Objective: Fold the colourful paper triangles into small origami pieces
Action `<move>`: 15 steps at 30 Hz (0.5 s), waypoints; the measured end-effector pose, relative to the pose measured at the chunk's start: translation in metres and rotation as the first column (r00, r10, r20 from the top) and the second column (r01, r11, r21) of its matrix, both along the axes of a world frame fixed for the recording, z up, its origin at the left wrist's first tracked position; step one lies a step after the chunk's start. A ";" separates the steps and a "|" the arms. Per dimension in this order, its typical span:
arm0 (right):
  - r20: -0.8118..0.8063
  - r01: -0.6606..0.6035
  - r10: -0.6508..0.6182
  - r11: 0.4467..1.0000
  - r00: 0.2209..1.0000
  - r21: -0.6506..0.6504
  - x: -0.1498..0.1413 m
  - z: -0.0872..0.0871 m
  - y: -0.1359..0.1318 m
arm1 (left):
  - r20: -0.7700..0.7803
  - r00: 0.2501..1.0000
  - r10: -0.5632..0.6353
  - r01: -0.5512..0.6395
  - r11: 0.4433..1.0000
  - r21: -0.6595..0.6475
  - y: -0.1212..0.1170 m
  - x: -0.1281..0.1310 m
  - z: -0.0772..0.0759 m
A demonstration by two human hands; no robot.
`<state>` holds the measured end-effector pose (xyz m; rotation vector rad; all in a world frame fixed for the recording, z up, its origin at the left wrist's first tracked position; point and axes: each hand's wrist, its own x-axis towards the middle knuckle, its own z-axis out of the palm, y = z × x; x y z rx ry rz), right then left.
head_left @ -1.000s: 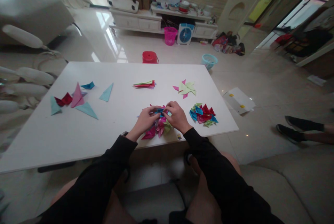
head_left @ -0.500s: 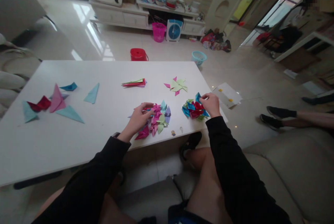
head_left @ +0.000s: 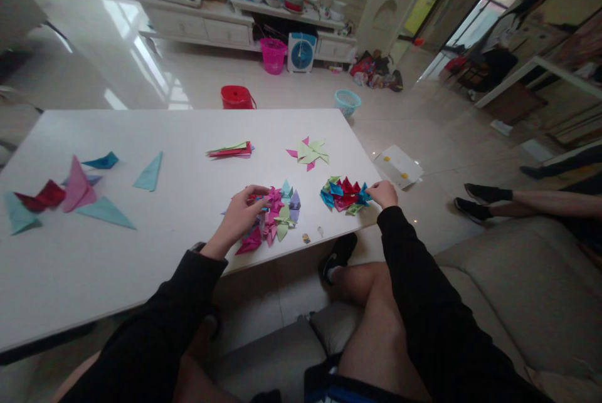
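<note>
On the white table (head_left: 174, 234), my left hand (head_left: 239, 212) rests at the left side of a pile of folded paper pieces (head_left: 273, 218) in pink, purple, green and pale blue. Its thumb and fingers are apart, curving over the near pieces and partly hiding them. To the right, my right hand (head_left: 384, 193) pinches a blue folded paper piece (head_left: 364, 195) at the right end of a second cluster of folded paper (head_left: 347, 191) in red, blue and green. Whether that blue piece touches its neighbours I cannot tell.
Larger folded papers (head_left: 78, 187) lie at the left. A stack of folded strips (head_left: 230, 150) and a green-and-pink paper group (head_left: 310, 152) are farther back. Small stickers (head_left: 306, 238) lie by the front edge. Another person's legs (head_left: 540, 199) show at the right.
My right hand has lowered the blue folded paper from above the cluster to its right end. My left hand stays at the pink pile. The view has turned slightly right.
</note>
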<state>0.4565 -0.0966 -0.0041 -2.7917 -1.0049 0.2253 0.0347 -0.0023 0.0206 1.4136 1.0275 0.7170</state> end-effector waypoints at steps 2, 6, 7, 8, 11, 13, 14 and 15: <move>-0.003 -0.004 0.004 1.000 1.000 -0.030 -0.004 -0.001 0.002 | 0.001 1.000 -0.001 0.001 1.000 -0.002 0.001 0.000 -0.001; -0.015 -0.012 0.011 0.998 1.000 -0.056 -0.007 -0.001 0.002 | -0.002 1.000 -0.001 0.001 1.000 -0.002 0.002 -0.002 -0.002; -0.009 -0.008 0.007 0.999 1.000 -0.046 -0.008 0.001 0.002 | -0.005 1.000 0.000 0.000 1.000 0.001 0.002 -0.002 -0.002; 0.000 -0.003 0.003 1.000 1.000 -0.026 -0.008 0.003 0.002 | -0.007 1.000 0.000 0.000 1.000 0.002 0.002 -0.003 -0.002; 0.029 -0.003 0.000 0.996 1.000 0.084 -0.014 0.013 0.005 | -0.008 1.000 0.003 -0.003 1.000 -0.005 0.004 -0.006 -0.002; 0.034 -0.026 0.020 0.983 0.999 0.181 -0.023 0.020 0.010 | -0.012 1.000 0.006 -0.006 1.000 -0.006 0.005 -0.009 -0.001; 0.034 -0.050 0.044 0.972 0.998 0.228 -0.030 0.023 0.014 | -0.016 1.000 0.010 -0.010 1.000 -0.004 0.005 -0.012 -0.001; 0.033 -0.084 0.078 0.959 0.996 0.269 -0.038 0.025 0.018 | -0.020 1.000 0.015 -0.015 1.000 -0.001 0.007 -0.014 -0.001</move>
